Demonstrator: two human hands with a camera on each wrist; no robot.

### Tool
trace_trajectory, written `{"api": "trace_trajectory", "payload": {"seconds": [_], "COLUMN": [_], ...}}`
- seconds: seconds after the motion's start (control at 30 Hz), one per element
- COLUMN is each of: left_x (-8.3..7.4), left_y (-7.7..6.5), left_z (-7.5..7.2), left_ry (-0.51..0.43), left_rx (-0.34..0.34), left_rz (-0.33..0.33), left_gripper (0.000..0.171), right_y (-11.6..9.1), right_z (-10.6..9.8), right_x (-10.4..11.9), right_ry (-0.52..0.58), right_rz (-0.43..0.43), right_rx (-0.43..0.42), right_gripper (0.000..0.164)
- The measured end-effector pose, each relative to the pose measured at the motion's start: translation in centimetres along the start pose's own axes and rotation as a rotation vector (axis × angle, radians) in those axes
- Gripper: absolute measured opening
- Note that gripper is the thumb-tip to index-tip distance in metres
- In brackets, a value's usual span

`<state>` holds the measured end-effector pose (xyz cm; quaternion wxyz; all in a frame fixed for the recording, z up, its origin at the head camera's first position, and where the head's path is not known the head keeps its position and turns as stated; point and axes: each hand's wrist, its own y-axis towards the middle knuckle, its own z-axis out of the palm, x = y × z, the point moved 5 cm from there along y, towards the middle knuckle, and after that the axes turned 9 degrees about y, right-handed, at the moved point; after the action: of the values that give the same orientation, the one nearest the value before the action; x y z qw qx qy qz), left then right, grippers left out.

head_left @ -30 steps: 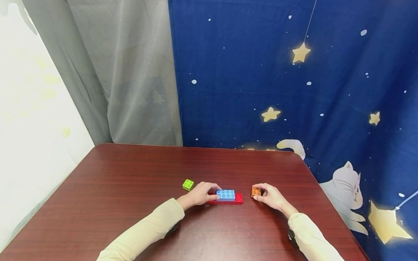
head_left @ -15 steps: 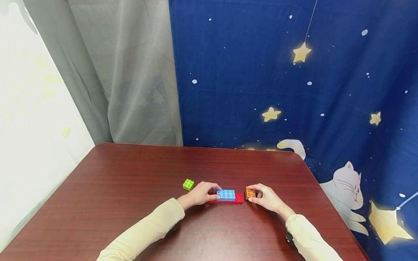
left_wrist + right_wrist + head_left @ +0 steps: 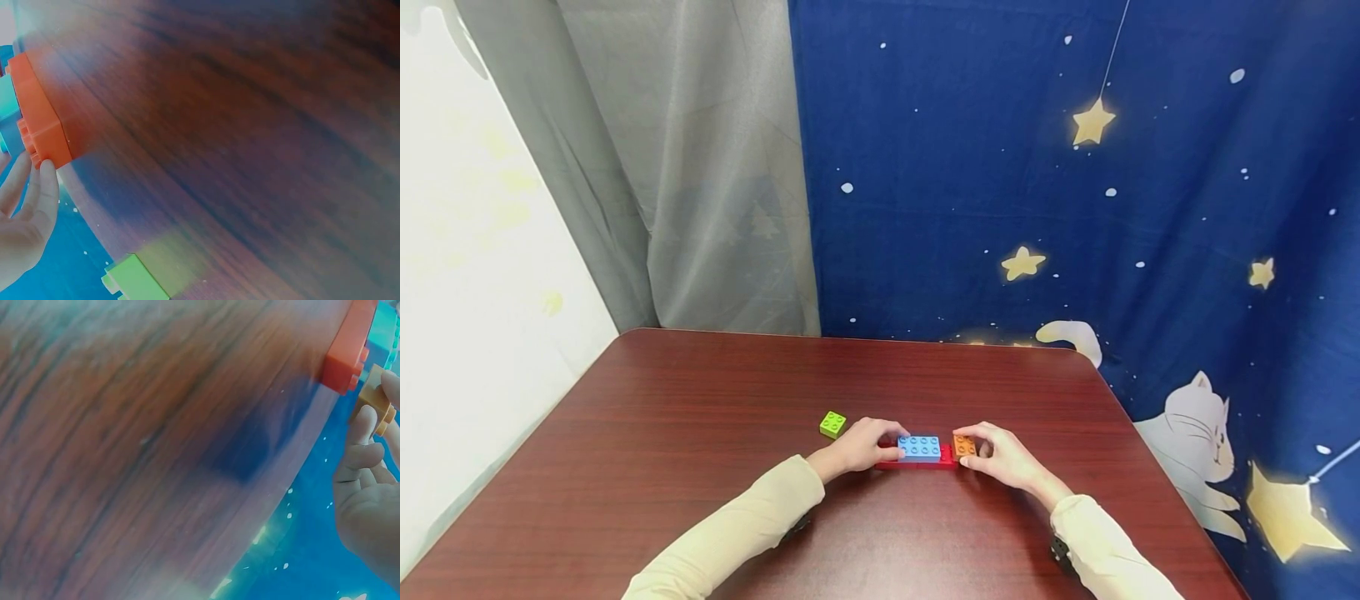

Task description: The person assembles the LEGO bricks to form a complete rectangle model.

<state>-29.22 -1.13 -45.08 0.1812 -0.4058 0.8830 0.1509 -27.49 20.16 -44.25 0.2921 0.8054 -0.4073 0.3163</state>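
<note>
In the head view my left hand (image 3: 859, 446) is at the left end of the blue brick (image 3: 922, 448), thumb and index finger gripping its sides. That eight-stud brick sits on top of a longer red brick base (image 3: 917, 466), whose right studs show. In the left wrist view the fingertips (image 3: 47, 169) lie against the end of the red base. My right hand (image 3: 1009, 457) pinches a square four-stud orange brick (image 3: 965, 447) between thumb and fingers. The orange brick overlaps the right end of the red base, and the right wrist view shows it raised off the table, studs outward.
A lime green four-stud brick (image 3: 832, 424) lies on the brown wooden table (image 3: 715, 400), behind and left of my left hand. Beyond the table's far edge hang a grey curtain (image 3: 730, 167) and a blue star-patterned curtain (image 3: 940, 167).
My right hand has carried the orange brick leftward, from beside the red base to its right end. The left hand, the blue brick and the green brick stay where they were.
</note>
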Motion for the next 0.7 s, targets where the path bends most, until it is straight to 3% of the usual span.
{"api": "trace_trajectory", "payload": {"seconds": [0.23, 0.7], "left_x": [-0.1, 0.0], "left_y": [0.0, 0.0], "left_z": [-0.1, 0.0], "left_ry": [0.007, -0.008], "left_rx": [-0.021, -0.013], "left_rz": [0.030, 0.016], "left_gripper": [0.026, 0.026], "right_y": [0.3, 1.0], "right_z": [0.4, 1.2], "right_x": [0.7, 0.9], "right_ry": [-0.004, 0.018], "right_rz": [-0.014, -0.051], "right_rx": [0.007, 0.003], "right_gripper": [0.042, 0.042]}}
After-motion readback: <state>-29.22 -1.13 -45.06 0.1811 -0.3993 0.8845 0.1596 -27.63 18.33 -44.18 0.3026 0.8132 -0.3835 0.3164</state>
